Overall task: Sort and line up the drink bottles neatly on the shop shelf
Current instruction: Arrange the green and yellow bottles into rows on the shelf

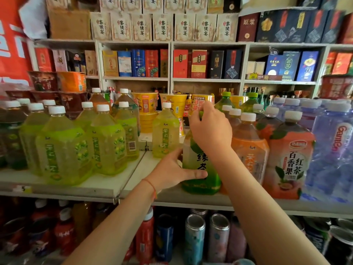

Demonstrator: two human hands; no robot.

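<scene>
A large green tea bottle stands near the front edge of the white shelf. My left hand holds its lower body, thumb across the label. My right hand grips its cap and neck from above. To the left stand several yellow-green drink bottles with white caps, and one more stands alone behind my left hand. On the right are orange tea bottles and a red passion-fruit tea bottle.
Blue water bottles fill the shelf's right end. Yellow noodle cups stand at the back. Boxed liquor lines the upper shelves. Cans and red bottles sit on the shelf below. Bare shelf shows between the yellow-green group and the held bottle.
</scene>
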